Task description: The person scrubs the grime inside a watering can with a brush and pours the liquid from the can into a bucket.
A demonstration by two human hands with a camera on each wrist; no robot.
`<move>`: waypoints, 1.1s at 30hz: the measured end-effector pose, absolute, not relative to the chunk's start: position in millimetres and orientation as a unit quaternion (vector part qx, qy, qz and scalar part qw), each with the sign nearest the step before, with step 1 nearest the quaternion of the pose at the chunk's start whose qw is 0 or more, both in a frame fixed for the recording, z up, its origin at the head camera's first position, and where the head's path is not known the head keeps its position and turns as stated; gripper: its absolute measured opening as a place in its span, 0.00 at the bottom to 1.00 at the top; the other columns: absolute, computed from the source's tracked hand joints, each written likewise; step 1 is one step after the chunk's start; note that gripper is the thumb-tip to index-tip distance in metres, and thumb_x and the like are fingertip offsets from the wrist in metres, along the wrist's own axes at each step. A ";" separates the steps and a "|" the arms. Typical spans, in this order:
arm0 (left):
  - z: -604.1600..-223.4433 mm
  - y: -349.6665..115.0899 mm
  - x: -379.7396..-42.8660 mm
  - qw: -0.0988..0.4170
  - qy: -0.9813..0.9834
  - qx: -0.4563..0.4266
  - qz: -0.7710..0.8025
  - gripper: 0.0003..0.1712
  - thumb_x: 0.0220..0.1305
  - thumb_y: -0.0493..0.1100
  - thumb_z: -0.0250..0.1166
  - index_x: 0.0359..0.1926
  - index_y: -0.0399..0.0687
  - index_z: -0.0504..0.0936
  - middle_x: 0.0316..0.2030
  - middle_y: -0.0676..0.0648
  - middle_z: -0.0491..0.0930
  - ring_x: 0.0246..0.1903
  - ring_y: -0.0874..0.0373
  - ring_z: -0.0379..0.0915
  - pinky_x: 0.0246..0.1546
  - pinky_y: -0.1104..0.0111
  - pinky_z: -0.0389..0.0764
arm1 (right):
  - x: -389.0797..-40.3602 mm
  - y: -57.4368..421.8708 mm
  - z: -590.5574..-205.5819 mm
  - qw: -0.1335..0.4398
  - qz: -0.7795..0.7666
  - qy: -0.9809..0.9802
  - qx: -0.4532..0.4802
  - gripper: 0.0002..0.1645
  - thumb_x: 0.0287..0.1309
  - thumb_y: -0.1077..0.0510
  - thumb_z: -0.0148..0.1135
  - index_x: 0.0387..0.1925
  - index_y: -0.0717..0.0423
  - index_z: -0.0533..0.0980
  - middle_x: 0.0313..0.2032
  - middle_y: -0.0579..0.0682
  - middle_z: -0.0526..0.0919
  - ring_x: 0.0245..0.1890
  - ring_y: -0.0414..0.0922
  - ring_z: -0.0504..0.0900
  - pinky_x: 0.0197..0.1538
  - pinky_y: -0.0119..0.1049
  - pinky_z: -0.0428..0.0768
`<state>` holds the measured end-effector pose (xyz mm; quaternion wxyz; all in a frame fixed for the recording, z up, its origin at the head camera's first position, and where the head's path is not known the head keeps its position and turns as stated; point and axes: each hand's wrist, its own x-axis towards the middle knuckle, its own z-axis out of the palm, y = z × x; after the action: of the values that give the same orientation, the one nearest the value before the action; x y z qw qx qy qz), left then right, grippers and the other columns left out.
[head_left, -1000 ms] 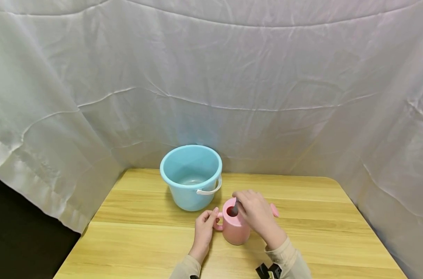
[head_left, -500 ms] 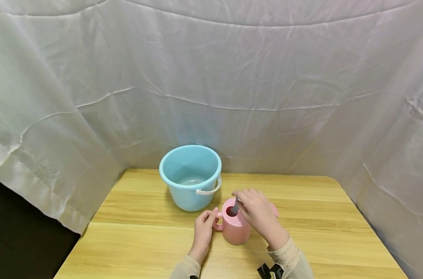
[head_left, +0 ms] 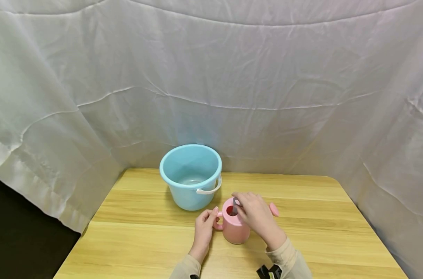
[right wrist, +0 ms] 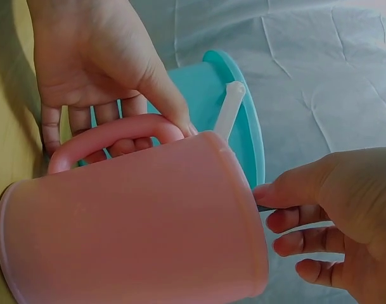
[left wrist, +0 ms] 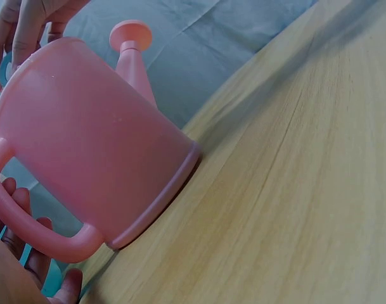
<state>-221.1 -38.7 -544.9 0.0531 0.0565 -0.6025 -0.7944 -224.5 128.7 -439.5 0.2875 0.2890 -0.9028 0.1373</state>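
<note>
A pink watering can (head_left: 236, 234) stands upright on the wooden table, its spout with a round rose (head_left: 274, 209) pointing right. My left hand (head_left: 202, 234) holds the can's handle (right wrist: 116, 136), thumb on its upper end and fingers around its outer side. Over the can's top opening, my right hand (head_left: 258, 217) pinches a slender grey tool (head_left: 234, 206). The tool's lower part reaches into the opening and its end is hidden inside, so its kind is unclear. From the right wrist view, the can's rim covers most of this tool.
Behind and left of the can stands a light-blue bucket (head_left: 176, 193) with a white handle (head_left: 209, 191) hanging on its right side. The wooden tabletop (head_left: 134, 240) meets a grey cloth backdrop (head_left: 267, 135) behind and at the sides.
My right hand and the grey tool have made small shifts over the opening, slightly right and then back left. The left hand, watering can and bucket stay in place.
</note>
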 end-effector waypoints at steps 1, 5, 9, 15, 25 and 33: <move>-545.0 -38.8 -221.3 0.053 -0.603 0.057 -0.794 0.24 0.65 0.51 0.65 0.34 0.29 0.78 0.26 0.48 0.73 0.19 0.58 0.73 0.32 0.55 0.88 | -224.6 128.9 -439.5 0.287 0.138 -0.903 0.289 0.21 0.46 0.61 0.75 0.44 0.53 0.79 0.36 0.46 0.87 0.34 0.45 0.81 0.34 0.38 0.76; -545.9 -38.8 -222.4 0.055 -0.603 0.059 -0.794 0.24 0.65 0.52 0.65 0.34 0.29 0.78 0.26 0.49 0.73 0.19 0.58 0.73 0.31 0.57 0.88 | -226.2 129.2 -440.1 0.296 0.141 -0.897 0.297 0.19 0.46 0.61 0.75 0.41 0.51 0.79 0.35 0.44 0.85 0.34 0.45 0.81 0.35 0.38 0.77; -547.2 -38.6 -223.8 0.056 -0.600 0.058 -0.796 0.25 0.65 0.52 0.65 0.33 0.28 0.77 0.26 0.48 0.73 0.18 0.59 0.73 0.30 0.58 0.88 | -228.6 129.3 -440.9 0.311 0.144 -0.886 0.312 0.16 0.46 0.62 0.75 0.37 0.50 0.79 0.31 0.43 0.81 0.34 0.44 0.79 0.34 0.38 0.77; -547.8 -38.8 -223.7 0.053 -0.596 0.058 -0.799 0.25 0.64 0.52 0.65 0.33 0.29 0.78 0.25 0.49 0.73 0.18 0.60 0.72 0.29 0.59 0.88 | -231.3 129.0 -440.2 0.340 0.159 -0.865 0.334 0.13 0.47 0.63 0.74 0.33 0.51 0.78 0.30 0.44 0.77 0.33 0.43 0.76 0.34 0.37 0.75; -545.8 -39.0 -222.0 0.060 -0.601 0.053 -0.795 0.21 0.65 0.51 0.65 0.31 0.34 0.78 0.24 0.50 0.73 0.18 0.61 0.71 0.29 0.58 0.88 | -233.2 130.4 -429.5 0.408 0.192 -0.812 0.370 0.14 0.45 0.64 0.73 0.36 0.57 0.79 0.35 0.49 0.80 0.36 0.48 0.77 0.37 0.42 0.75; -544.2 -39.0 -220.9 0.061 -0.600 0.054 -0.796 0.21 0.66 0.50 0.64 0.32 0.32 0.78 0.24 0.50 0.73 0.18 0.60 0.72 0.30 0.56 0.88 | -232.3 130.1 -428.8 0.416 0.189 -0.808 0.373 0.12 0.46 0.63 0.73 0.35 0.56 0.79 0.35 0.50 0.80 0.37 0.49 0.77 0.37 0.42 0.74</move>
<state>-220.9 -39.0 -544.2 0.0606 0.0541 -0.6005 -0.7955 -232.3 130.1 -428.8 0.4160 0.3729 -0.8076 0.1887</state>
